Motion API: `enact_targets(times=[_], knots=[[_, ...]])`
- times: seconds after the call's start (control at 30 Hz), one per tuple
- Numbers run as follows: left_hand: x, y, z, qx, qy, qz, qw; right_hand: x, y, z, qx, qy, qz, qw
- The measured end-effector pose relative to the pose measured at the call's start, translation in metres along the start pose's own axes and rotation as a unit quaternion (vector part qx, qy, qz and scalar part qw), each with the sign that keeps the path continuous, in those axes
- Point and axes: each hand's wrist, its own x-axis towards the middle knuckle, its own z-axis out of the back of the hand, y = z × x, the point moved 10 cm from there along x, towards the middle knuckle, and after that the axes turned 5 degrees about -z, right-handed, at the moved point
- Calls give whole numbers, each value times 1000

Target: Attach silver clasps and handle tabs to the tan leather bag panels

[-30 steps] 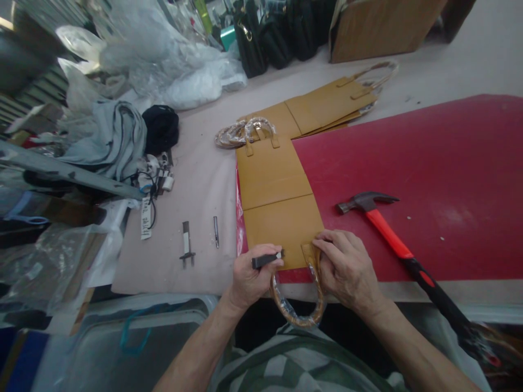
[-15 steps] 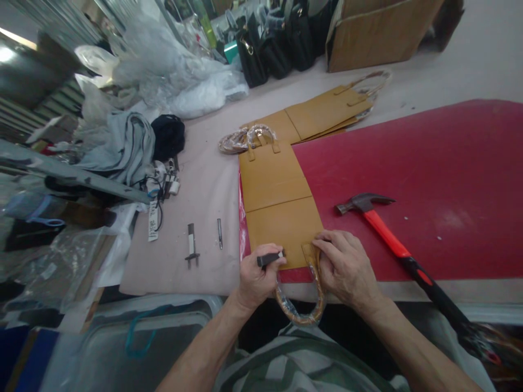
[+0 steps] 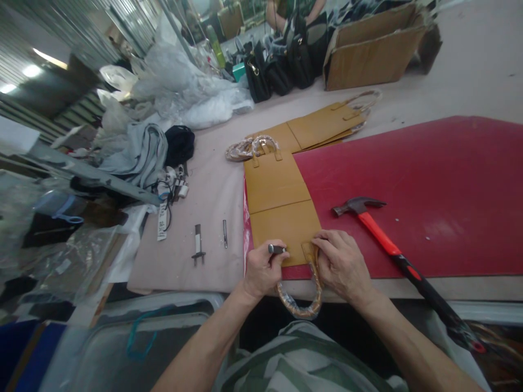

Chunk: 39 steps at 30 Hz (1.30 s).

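A tan leather bag panel [image 3: 281, 212] lies on the red mat [image 3: 408, 218], its near end towards me. My left hand [image 3: 263, 267] is closed around a short dark metal tool [image 3: 277, 249], probably a punch, its lower end hidden by the fingers above the panel's near edge. With fingertips pinched, my right hand [image 3: 341, 264] grips the handle tab [image 3: 307, 252] at the panel's near right corner. The plastic-wrapped handle [image 3: 300, 310] loops from there over the table edge. Its left end is hidden under my left hand.
Right of the panel lies a claw hammer [image 3: 379, 234], its grip reaching past the table edge. A pronged tool [image 3: 198, 247] and a thin metal rod [image 3: 224, 234] lie left. Farther back are more tan panels [image 3: 318, 128], black bags [image 3: 281, 71], a cardboard box [image 3: 371, 60] and a person's arms [image 3: 314, 11].
The dark tool in my left hand has tilted and its top end now points more towards me. My right hand keeps its pinch on the tab. The camera view has shifted slightly.
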Motion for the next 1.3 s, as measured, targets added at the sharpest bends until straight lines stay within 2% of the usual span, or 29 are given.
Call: enact_targets(times=[0.1, 0.17, 0.3, 0.37, 0.43, 0.53, 0.6, 0.67, 0.73, 0.8, 0.83, 0.87, 0.93, 1.0, 1.07, 1.13, 1.2, 1.23, 1.3], knots=[[2, -1, 0, -7, 3, 2, 1000, 0, 0, 10, 25, -5, 1, 1000], [3, -2, 0, -11, 1, 2, 1000, -2, -4, 26, 18, -18, 5, 1000], [2, 0, -3, -16, 11, 9, 1000, -13, -38, 73, -125, -71, -52, 988], [2, 3, -5, -18, 19, 20, 999, -18, -65, 83, -199, -31, -111, 973], [2, 6, -6, -22, 20, 32, 999, -24, -92, 80, -201, 40, -181, 962], [3, 7, -8, -32, 24, 42, 998, -30, -118, 73, -92, 98, -293, 947], [4, 6, -9, -42, 27, 43, 998, -30, -119, 65, 17, 121, -343, 931], [5, 5, -9, -52, 24, 44, 997, -28, -107, 56, 127, 151, -368, 909], [5, 5, -8, -59, 19, 45, 997, -27, -88, 51, 245, 175, -402, 865], [6, 5, -8, -63, 17, 45, 997, -24, -66, 55, 320, 171, -439, 822], [6, 5, -8, -63, 17, 44, 997, -21, -54, 61, 340, 159, -447, 812], [7, 4, -8, -63, 19, 43, 997, -14, -42, 70, 339, 141, -438, 821], [7, 4, -9, -59, 21, 41, 997, 6, -14, 96, 281, 94, -366, 882], [6, 5, -9, -56, 23, 42, 997, 26, 22, 120, 175, 46, -232, 956], [5, 6, -10, -52, 24, 42, 997, 35, 59, 130, 58, 13, -82, 995], [5, 6, -12, -46, 26, 38, 998, 35, 87, 126, -37, 9, 42, 998], [4, 6, -13, -34, 26, 33, 999, 34, 102, 121, -98, 26, 112, 989], [4, 6, -13, -29, 27, 30, 999, 35, 105, 124, -110, 27, 123, 986], [4, 5, -13, -25, 27, 26, 999, 40, 105, 142, -101, -14, 92, 990]])
